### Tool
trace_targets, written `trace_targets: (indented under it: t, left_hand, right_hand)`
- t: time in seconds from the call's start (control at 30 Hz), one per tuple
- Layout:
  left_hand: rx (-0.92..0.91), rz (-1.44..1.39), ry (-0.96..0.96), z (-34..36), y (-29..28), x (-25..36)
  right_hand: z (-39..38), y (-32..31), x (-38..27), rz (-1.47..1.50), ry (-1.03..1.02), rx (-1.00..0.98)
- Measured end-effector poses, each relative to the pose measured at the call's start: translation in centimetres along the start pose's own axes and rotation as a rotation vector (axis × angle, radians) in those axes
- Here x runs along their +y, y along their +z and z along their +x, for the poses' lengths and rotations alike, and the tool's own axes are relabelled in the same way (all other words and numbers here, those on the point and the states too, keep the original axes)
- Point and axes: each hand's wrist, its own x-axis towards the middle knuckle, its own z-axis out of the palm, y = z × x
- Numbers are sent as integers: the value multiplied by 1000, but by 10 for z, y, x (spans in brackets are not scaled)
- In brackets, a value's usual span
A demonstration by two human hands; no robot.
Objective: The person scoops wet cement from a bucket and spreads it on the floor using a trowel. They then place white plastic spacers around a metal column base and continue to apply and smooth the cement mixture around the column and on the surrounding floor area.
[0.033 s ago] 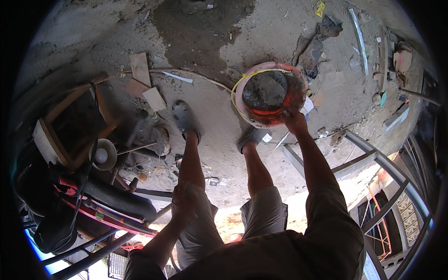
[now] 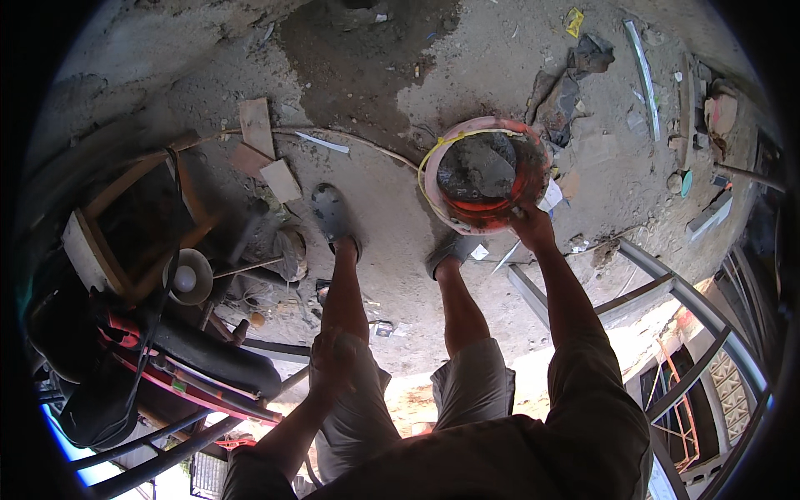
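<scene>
A red-orange bucket (image 2: 531,179) with a pale, dusty rim stands tilted on the ground in front of my right foot. Inside it lies a mass of wet grey mortar (image 2: 479,167), and a thin yellow band, apparently the handle, runs along its left and far rim. My right hand (image 2: 533,227) is closed on the near right edge of this bucket, thumb toward the inside. In shadow, my left hand (image 2: 335,360) rests on my left knee with nothing visible in it; its fingers lie along the shorts.
Wooden offcuts (image 2: 256,127) and a hose (image 2: 367,143) lie left of the bucket. A metal frame (image 2: 650,287) stands at right; a wooden frame (image 2: 121,183), a lamp (image 2: 185,279) and a black seat (image 2: 208,354) are at left. Crumpled dark sheeting (image 2: 557,104) lies beyond the bucket.
The whole view has shifted very slightly, so the ground and bucket appear a little lower and further right. Both hands keep their places on the bucket rim and the knee.
</scene>
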Motion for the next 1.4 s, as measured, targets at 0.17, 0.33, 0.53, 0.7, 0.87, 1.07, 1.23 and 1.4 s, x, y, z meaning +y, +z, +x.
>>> trace_targets:
  t: [0.17,0.33,0.53,0.7,0.87,1.07,1.23,1.4]
  left_hand:
    - [-3,-13,-4,1,-4,9]
    - [-17,-63,-8,4,-13,22]
    - [-14,-75,-25,7,-20,21]
    - [-13,-154,-91,11,-29,20]
    - [-60,-160,-67,5,-25,1]
    - [-96,85,380,6,-34,-18]
    - [-72,-248,-78,15,-43,6]
    - [-73,-159,11,16,-50,-2]
  right_hand:
    - [-35,-43,27,25,-159,-75]
    - [-69,-106,-22,-1,-260,-176]
    - [-27,-143,-147,115,-270,-335]
    - [98,-155,-247,33,-98,-446]
    - [138,-147,-314,-29,-34,-404]
    - [55,-81,-291,420,139,-316]
    - [52,30,-275,1126,205,-155]
    - [97,99,-341,1788,308,-62]
